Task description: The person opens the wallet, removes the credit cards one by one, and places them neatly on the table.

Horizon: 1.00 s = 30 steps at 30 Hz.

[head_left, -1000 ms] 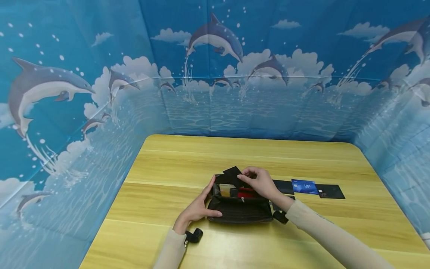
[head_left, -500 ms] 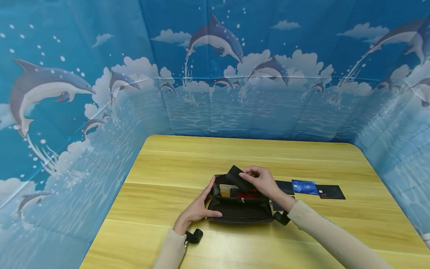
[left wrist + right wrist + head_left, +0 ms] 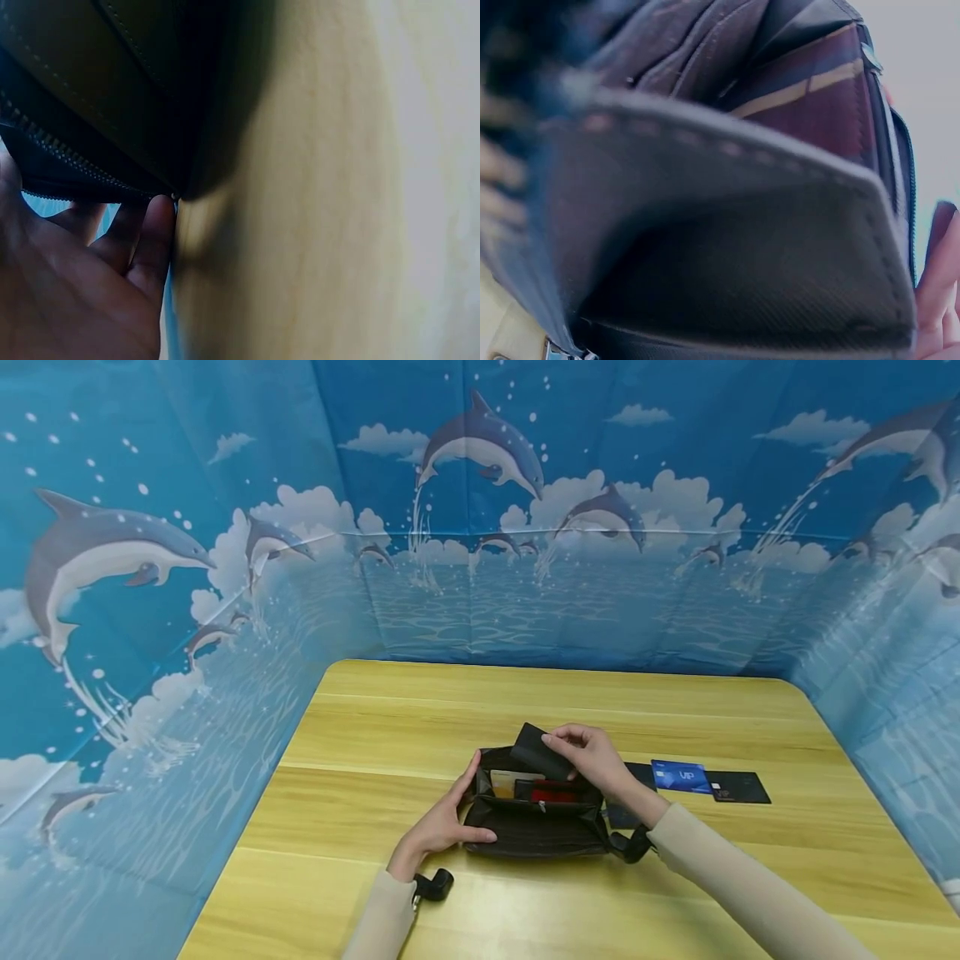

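A black zip wallet (image 3: 536,837) lies unfolded on the table, its inside facing up. My left hand (image 3: 441,827) grips its left end, thumb on the near flap and fingers along the far side; the left wrist view shows these fingers (image 3: 154,236) at the zip edge. My right hand (image 3: 595,764) pinches a black card (image 3: 540,750) tilted over the wallet's far compartment, its lower part overlapping the opening. Inside sit a yellowish card (image 3: 502,784) and something red (image 3: 553,793). In the right wrist view, a stitched wallet panel (image 3: 780,255) fills the foreground.
To the wallet's right lie a blue VIP card (image 3: 680,776), a black VIP card (image 3: 738,787) and a dark card (image 3: 641,774) partly behind my right wrist. Another dark card (image 3: 621,817) lies nearer. A dolphin-print curtain (image 3: 465,593) surrounds the wooden table (image 3: 375,718).
My right hand has shifted slightly right and up, and the black card has swung more upright and moved right with it. My left hand and the wallet have stayed in place.
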Available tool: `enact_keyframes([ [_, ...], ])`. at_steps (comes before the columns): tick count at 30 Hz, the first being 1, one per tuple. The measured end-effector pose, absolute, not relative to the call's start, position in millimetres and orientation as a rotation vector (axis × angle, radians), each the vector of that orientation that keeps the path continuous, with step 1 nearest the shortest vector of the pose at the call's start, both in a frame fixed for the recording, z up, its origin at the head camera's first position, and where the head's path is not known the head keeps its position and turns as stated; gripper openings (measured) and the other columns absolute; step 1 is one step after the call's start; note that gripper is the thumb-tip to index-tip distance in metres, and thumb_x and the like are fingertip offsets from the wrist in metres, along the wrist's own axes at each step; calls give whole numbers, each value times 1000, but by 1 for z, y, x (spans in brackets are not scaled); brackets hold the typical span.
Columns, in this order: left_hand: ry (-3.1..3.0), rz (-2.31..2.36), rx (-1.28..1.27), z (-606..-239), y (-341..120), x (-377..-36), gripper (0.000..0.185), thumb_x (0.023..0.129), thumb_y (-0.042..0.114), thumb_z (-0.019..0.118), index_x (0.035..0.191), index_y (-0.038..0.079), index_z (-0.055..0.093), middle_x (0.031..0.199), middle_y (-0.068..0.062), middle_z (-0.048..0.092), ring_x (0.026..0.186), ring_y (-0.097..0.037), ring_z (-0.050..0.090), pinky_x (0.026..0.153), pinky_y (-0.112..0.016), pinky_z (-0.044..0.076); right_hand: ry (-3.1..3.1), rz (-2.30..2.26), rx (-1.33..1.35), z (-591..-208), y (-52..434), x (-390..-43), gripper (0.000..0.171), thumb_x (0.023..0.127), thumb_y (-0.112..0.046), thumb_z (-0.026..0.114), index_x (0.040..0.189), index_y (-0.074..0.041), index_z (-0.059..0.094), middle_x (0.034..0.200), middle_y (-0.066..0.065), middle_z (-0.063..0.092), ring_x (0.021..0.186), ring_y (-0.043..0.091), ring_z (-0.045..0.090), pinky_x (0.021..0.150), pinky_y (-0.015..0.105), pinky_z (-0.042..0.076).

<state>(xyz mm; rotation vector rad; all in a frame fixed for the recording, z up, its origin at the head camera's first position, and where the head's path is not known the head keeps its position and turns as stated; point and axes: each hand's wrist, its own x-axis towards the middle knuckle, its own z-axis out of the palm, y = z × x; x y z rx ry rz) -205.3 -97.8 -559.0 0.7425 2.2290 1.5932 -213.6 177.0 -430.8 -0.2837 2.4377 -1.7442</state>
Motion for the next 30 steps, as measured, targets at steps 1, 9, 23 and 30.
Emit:
enact_keyframes([
  [1, 2230, 1594, 740, -559, -98, -205, 116, 74, 34, 83, 150, 44, -3, 157, 10, -1, 141, -26, 6, 106, -57, 17, 2428, -1747, -284, -430, 178, -214, 26, 97, -18, 57, 109, 3, 66, 108, 16, 64, 82, 25, 57, 57, 48, 51],
  [9, 2218, 1604, 750, -557, -98, -205, 116, 74, 34, 83, 150, 43, -3, 157, 8, -1, 141, -28, 6, 106, -57, 18, 2280, -1810, -270, -435, 187, -220, 30, 100, -18, 51, 117, 5, 60, 108, 19, 65, 53, 30, 58, 52, 53, 49],
  [23, 2233, 1588, 748, -559, -98, -206, 116, 74, 34, 83, 150, 43, -4, 157, 12, -2, 141, -23, 5, 107, -55, 18, 2146, -1851, -166, -457, 200, -229, 45, 87, -18, 71, 122, 6, 53, 109, 18, 65, 66, 27, 67, 69, 39, 55],
  [30, 2244, 1582, 753, -557, -98, -204, 116, 74, 34, 82, 151, 42, -4, 157, 9, -1, 141, -27, 7, 106, -57, 18, 2124, -1913, -84, -455, 210, -228, 51, 86, -17, 72, 123, 8, 49, 93, 13, 64, 68, 24, 68, 79, 34, 52],
])
